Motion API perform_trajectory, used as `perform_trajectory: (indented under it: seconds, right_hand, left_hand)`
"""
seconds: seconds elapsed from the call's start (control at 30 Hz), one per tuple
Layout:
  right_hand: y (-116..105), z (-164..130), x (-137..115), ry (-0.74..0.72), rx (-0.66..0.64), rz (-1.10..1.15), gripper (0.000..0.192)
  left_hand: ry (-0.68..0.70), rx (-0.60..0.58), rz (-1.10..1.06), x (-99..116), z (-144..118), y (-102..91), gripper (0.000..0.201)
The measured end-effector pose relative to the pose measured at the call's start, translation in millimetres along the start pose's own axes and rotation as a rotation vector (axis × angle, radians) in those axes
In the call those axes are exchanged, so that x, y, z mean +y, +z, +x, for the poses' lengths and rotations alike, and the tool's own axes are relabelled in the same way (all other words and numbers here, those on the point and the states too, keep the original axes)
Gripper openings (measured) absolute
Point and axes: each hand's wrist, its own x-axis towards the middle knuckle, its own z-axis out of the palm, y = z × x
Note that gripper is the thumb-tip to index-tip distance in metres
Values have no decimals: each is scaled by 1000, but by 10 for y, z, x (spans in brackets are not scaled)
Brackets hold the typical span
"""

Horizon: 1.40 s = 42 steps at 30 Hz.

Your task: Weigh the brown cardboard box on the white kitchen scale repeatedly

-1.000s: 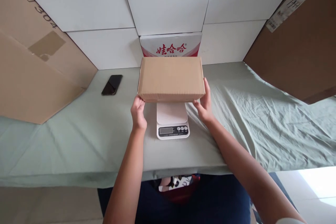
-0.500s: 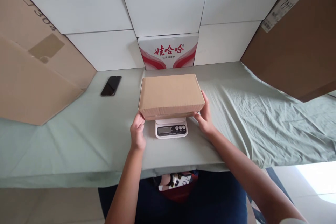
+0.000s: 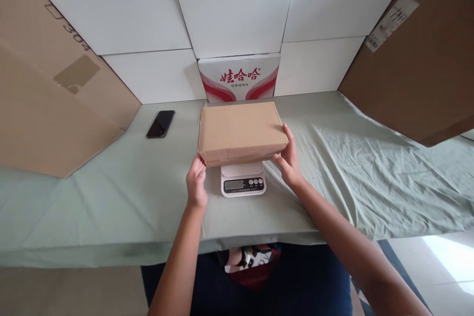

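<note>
Brown, oblong cardboard box [image 3: 241, 129] runs left to right between my half-curled left hand [image 3: 196, 181] and right hand [image 3: 289, 160], gripped at both ends, over the white plastic digital scale [image 3: 243, 188].

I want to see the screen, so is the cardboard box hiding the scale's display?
No, the display of the scale shows uncovered, nearer the camera than the cardboard box.

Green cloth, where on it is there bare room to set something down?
The green cloth is bare in front of the phone, left of the left hand; also, though wrinkled, between the right hand and the brown carton at right. Crowded: the middle, where both hands hold the cardboard box over the scale, the red-and-white carton behind.
</note>
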Motion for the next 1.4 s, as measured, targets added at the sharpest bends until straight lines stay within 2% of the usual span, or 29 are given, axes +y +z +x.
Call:
perform_trajectory:
  seconds: [0.13, 0.23, 0.33, 0.47, 0.6, 0.7, 0.87, 0.93, 1.03, 1.2, 1.4]
  right_hand:
    - [68, 488, 22, -76, 45, 41, 85]
    - [172, 787, 219, -76, 78, 42, 87]
    - [272, 870, 465, 19, 105, 51, 85]
    - [316, 805, 608, 76, 89, 23, 81]
    - [304, 784, 583, 96, 86, 32, 79]
    - [277, 788, 596, 107, 80, 85, 83]
    - [162, 736, 697, 181, 113, 145, 89]
    - [135, 712, 722, 201, 119, 160, 90]
    - [143, 696, 722, 215, 91, 166, 96]
    - [183, 687, 671, 172, -1, 171, 96]
    - [195, 680, 642, 150, -9, 194, 97]
  left_hand:
    - [26, -35, -31, 12, 534, 157, 62]
    - [0, -66, -55, -159, 894, 300, 62]
    - [-44, -60, -57, -394, 1051, 361, 65]
    - [-100, -45, -42, -574, 1049, 334, 60]
    - [-120, -50, -48, -603, 1048, 321, 57]
    - [-109, -54, -49, -592, 1109, 265, 65]
    - [-85, 111, -29, -537, 1232, 51, 68]
    - [-104, 120, -33, -521, 1235, 25, 65]
    - [-144, 54, -39, -521, 1185, 89, 65]
    - [-169, -138, 6, -546, 1100, 204, 69]
    - [-139, -157, 41, -584, 1101, 184, 66]
